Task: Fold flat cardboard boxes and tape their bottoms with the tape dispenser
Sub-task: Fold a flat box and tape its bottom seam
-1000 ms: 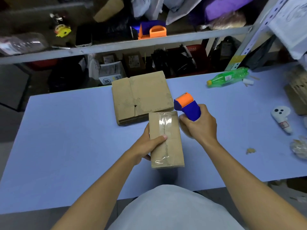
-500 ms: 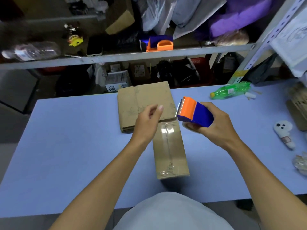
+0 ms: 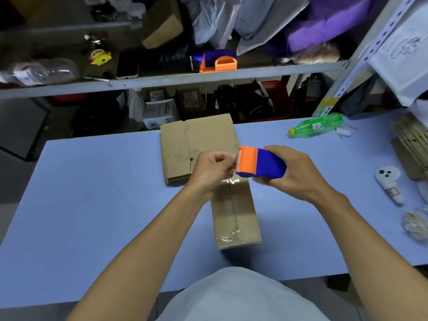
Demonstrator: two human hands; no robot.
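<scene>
the left hand had left the box, which lay taped on the table near the stack of flat boxes, and now pinched the tape end at the mouth of the tape dispenser. the right hand gripped the dispenser, lifted above the box. i judged this bottom was finished and the tape was being prepared for another strip

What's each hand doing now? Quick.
Left hand: pinching the tape end at the tape dispenser.
Right hand: gripping the tape dispenser.
</scene>
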